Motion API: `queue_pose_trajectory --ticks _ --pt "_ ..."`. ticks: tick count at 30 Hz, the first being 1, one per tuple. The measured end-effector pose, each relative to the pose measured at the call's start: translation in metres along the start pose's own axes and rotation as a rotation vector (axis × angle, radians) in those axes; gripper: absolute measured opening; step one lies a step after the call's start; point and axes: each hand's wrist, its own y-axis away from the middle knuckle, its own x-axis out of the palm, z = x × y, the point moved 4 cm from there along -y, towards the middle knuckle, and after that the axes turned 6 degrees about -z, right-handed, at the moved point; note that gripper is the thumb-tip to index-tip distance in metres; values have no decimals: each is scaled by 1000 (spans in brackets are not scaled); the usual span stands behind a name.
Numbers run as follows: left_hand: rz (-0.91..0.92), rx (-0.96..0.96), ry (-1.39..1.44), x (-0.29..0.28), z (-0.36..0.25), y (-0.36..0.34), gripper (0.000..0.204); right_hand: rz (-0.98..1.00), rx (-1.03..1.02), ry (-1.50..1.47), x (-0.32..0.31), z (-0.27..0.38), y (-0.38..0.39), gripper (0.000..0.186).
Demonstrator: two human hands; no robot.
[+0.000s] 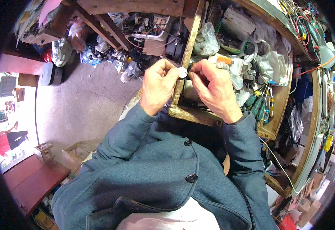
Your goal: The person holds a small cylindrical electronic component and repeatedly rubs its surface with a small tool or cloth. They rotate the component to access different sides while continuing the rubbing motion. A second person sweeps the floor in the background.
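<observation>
Between the thumb and forefinger of my left hand [158,88] is a small round white disc [183,72]; what it belongs to is too small to tell. My right hand [218,90] is close beside it, fingers curled into a pinch. Whatever those fingertips hold, if anything, is hidden. Both hands are above the near left corner of an open wooden drawer [194,114]. Inside the drawer lie clear plastic bags [207,40], an orange-and-white piece [224,60] and several screwdrivers [256,104] with green or yellow handles.
Cables and tools cover the bench [307,23] at the upper right. Bagged clutter [98,50] is heaped under a wooden frame at the far left. A dark red tabletop [37,182] stands at the lower left. Beyond the doorway, a person in red [2,145] is visible.
</observation>
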Motion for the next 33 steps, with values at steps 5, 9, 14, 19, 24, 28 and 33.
queue_pose_trajectory --ticks 5,9,14,19,24,28,33 --pt "4 6 1 -2 3 0 15 12 45 -43 1 -1 1 8" --pt "1 0 -1 -2 2 1 15 80 52 -55 1 1 1 8" --pt "2 15 6 -3 6 0 15 68 42 -49 -2 3 0 8" --pt "3 62 2 -1 1 2 15 33 58 -13 -3 0 0 8" --pt "-2 76 -3 -2 1 2 14 92 52 8 -4 2 0 9" --pt "4 80 11 -1 2 1 14 54 48 -29 -3 0 1 9" --pt "-2 65 0 -2 2 1 14 123 66 -34 -3 0 1 9"
